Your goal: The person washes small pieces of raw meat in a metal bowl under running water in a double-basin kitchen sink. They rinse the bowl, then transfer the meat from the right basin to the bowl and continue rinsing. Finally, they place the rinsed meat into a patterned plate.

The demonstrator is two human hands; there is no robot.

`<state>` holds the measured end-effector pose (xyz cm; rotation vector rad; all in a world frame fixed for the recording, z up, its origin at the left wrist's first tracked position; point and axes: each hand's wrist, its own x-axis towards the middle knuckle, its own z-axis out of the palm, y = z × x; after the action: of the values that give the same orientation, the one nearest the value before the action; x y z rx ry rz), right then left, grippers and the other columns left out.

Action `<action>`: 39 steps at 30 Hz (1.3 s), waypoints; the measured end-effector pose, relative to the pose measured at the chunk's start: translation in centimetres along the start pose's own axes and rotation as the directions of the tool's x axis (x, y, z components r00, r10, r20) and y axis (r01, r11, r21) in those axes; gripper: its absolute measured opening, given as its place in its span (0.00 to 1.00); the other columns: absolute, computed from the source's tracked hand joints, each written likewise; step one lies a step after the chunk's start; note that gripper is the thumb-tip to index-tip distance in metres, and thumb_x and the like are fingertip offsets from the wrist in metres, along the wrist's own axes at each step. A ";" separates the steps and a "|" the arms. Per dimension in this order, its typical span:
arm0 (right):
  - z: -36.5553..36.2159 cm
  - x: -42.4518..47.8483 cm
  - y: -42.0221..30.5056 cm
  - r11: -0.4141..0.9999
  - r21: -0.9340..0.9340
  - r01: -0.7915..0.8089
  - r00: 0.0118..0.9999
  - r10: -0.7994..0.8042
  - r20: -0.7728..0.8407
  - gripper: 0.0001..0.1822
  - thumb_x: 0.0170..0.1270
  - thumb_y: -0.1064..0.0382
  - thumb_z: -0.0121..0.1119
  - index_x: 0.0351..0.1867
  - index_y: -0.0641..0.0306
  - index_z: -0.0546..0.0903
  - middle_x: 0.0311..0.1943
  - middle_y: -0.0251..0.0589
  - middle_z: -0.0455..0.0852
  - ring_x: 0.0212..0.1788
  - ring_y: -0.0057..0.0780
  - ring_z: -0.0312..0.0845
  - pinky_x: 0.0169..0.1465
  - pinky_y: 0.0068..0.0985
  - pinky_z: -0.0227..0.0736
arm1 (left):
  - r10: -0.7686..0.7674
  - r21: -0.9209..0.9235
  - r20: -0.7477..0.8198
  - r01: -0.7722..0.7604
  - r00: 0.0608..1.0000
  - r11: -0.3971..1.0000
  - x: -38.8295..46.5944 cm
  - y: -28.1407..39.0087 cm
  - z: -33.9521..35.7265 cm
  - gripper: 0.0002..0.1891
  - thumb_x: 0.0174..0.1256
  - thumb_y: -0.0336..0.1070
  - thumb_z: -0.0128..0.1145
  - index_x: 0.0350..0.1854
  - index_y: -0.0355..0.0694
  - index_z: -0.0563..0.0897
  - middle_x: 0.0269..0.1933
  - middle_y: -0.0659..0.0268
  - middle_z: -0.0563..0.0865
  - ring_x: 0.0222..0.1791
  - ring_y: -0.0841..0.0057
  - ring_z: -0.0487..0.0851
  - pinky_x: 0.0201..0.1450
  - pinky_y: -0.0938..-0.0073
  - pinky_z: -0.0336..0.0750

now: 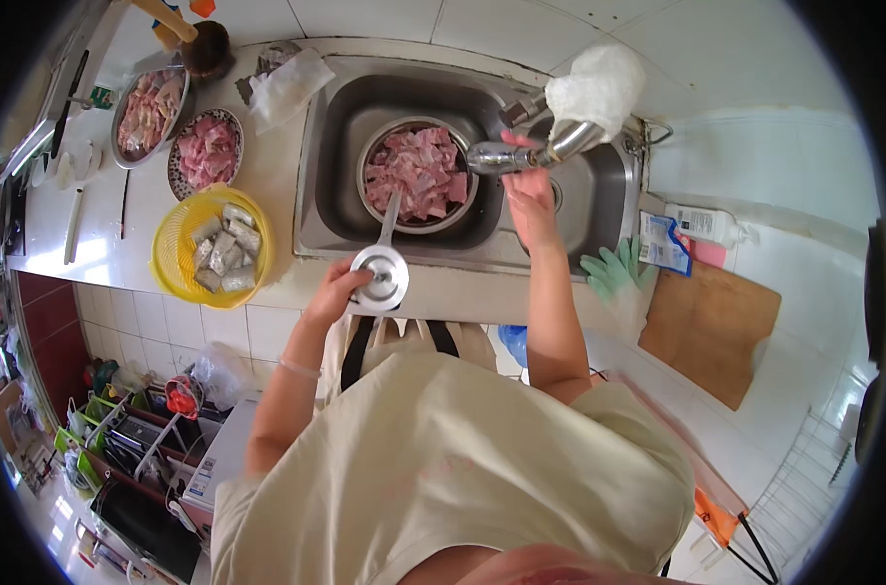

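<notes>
My left hand (335, 290) grips a small round metal dish-like piece (381, 278) with a dark centre, at the counter's front edge. A tapered grey strip runs from this piece up to the meat; whether it is a handle or pouring water is unclear. Raw meat chunks (417, 172) fill a round metal bowl (474, 183) in the larger basin of the steel sink (341, 245). Under the chrome faucet head (498, 157) reaches my right hand (529, 196). The spout hides part of its fingers, so I cannot see whether they hold it.
Left of the sink stand a yellow colander (167, 259) with fish pieces, a patterned plate (177, 183) of meat and a metal bowl (118, 139) of raw poultry. White cloth (596, 88) wraps the faucet. On the right lie green gloves (618, 270) and a wooden cutting board (713, 333).
</notes>
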<state>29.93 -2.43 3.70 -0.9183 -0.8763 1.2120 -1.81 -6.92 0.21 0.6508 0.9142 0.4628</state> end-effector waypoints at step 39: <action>-17.0 -5.9 3.3 0.753 -0.031 -0.657 0.723 0.618 -0.310 0.15 0.60 0.51 0.57 0.34 0.62 0.80 0.30 0.31 0.79 0.32 0.18 0.74 0.37 0.19 0.68 | -0.049 0.034 0.198 0.044 0.979 0.998 16.6 -7.9 20.5 0.11 0.57 0.35 0.55 0.40 0.36 0.81 0.31 0.72 0.81 0.30 0.85 0.76 0.33 0.85 0.69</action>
<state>43.46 -9.70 -6.17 -1.5539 -0.4062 1.5635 25.02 -8.76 -5.66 0.6882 0.7458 0.3360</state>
